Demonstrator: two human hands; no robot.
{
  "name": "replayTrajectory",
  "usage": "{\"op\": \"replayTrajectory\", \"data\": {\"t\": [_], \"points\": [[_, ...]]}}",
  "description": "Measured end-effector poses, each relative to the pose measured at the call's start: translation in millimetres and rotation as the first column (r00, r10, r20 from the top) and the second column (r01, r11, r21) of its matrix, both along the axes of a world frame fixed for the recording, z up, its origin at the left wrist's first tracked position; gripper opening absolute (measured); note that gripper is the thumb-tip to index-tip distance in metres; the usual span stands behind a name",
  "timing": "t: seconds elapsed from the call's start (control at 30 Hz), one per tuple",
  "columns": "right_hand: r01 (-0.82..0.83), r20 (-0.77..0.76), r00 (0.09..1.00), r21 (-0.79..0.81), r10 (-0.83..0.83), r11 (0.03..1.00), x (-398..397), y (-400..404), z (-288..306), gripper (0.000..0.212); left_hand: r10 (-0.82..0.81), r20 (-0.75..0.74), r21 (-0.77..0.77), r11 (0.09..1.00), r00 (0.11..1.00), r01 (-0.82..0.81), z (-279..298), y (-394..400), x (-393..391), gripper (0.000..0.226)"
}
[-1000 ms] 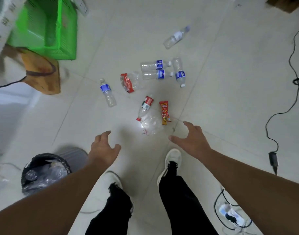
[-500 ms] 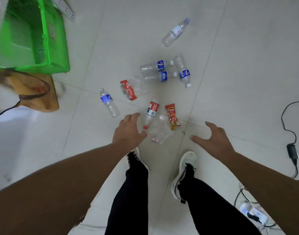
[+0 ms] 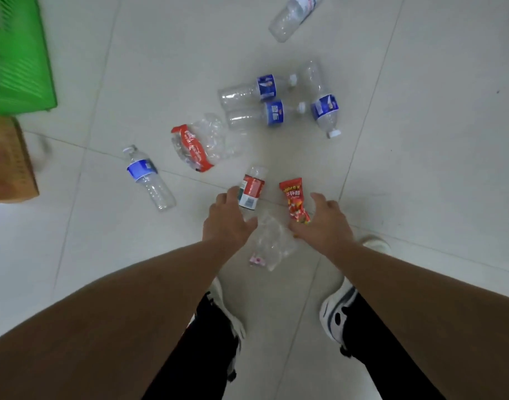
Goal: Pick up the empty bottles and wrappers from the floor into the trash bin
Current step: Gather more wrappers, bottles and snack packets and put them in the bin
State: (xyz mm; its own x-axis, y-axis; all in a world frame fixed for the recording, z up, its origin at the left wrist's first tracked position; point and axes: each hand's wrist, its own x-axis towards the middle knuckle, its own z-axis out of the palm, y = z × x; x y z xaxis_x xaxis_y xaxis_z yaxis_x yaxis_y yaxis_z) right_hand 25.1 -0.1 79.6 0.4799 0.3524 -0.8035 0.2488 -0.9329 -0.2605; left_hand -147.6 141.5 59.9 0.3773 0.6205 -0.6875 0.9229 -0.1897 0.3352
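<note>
Empty bottles and wrappers lie scattered on the pale tiled floor. My left hand [image 3: 228, 222] hovers open over the neck end of a small bottle with a red and white label [image 3: 251, 189]. My right hand [image 3: 324, 223] is open beside a red snack wrapper [image 3: 295, 203], its fingers at the wrapper's lower end. A clear crumpled wrapper [image 3: 272, 243] lies between both hands. Farther off lie a crushed bottle with a red label [image 3: 199, 142], a blue-labelled bottle [image 3: 149, 179] at the left, and several more blue-labelled bottles [image 3: 272, 109]. The trash bin is out of view.
A green plastic crate [image 3: 15, 59] stands at the upper left, with a brown cardboard box [image 3: 7, 163] below it. A clear bottle [image 3: 293, 17] lies at the top edge. My legs and white shoes [image 3: 335, 316] are under my arms.
I have leaned in closer to the litter. Both hands moved forward and together, now flanking the clear wrapper. The trash bin and the cables have left the view.
</note>
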Motion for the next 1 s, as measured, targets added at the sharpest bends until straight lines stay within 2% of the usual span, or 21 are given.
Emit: {"op": "replayTrajectory", "data": {"t": [0.1,0.2,0.33,0.43,0.57,0.77,1.0], "points": [[-0.022,0.041,0.999,-0.003,0.022,1.000,-3,8,-77,0.087,0.055,0.011,0.017,0.998,0.998,-0.055,-72,-1,19,0.097],[-0.057,0.139,0.989,0.002,0.056,0.998,-9,10,-136,0.073,0.064,0.017,0.073,0.995,0.998,-0.065,-124,2,25,0.095],[-0.004,0.227,0.974,0.107,-0.021,0.994,-14,6,-151,0.049,0.083,0.043,0.129,0.988,0.996,-0.088,-126,8,15,0.086],[0.084,0.250,0.962,0.126,-0.113,0.988,-10,0,-111,0.040,0.082,0.029,0.159,0.984,0.996,-0.086,-85,19,-4,0.086],[0.042,0.197,0.979,0.072,-0.056,0.997,-2,-13,-27,0.026,0.172,0.012,0.163,0.972,0.985,-0.172,-4,29,-44,0.086],[-0.008,0.034,0.999,-0.063,0.010,0.998,21,-2,92,0.035,0.413,-0.037,0.184,0.898,0.910,-0.400,122,33,-86,0.078],[-0.184,0.009,0.983,0.032,0.184,0.982,29,52,198,0.035,0.612,-0.026,0.141,0.785,0.790,-0.603,221,33,-112,0.074]]}}
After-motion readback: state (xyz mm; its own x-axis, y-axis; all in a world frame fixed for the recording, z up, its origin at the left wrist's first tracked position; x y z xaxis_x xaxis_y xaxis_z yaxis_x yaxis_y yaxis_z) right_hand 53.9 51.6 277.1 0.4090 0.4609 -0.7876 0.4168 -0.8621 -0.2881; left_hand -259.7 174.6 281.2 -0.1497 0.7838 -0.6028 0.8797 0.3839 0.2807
